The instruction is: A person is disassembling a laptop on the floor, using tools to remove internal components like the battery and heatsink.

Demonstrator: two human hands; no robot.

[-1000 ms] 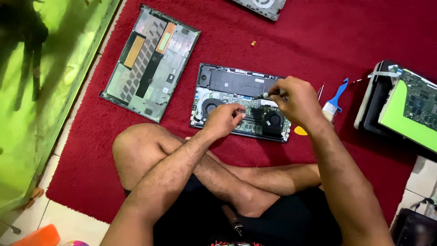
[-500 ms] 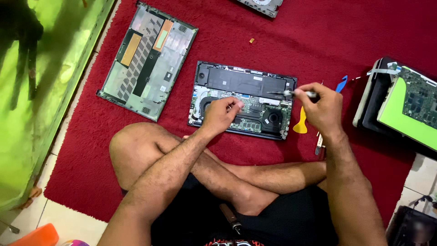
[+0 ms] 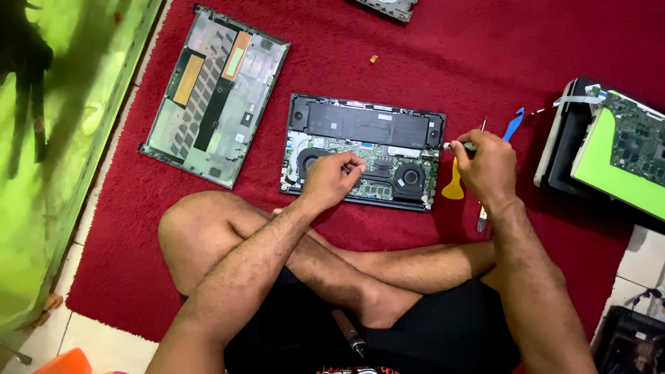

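Right hand (image 3: pixel 488 166) shifted past laptop (image 3: pixel 364 149) edge.

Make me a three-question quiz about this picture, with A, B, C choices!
1. Where does the removed grey bottom cover lie?
A left of the opened laptop
B on the person's knee
C on top of the laptop

2. How many round black fans does the laptop show?
A five
B two
C none

3. What is the right hand doing?
A lying flat and empty
B gripping a small thin tool
C resting on the fans

Answers: 1 A, it lies on the red rug to the left. 2 B, one each side. 3 B, fingers closed around it.
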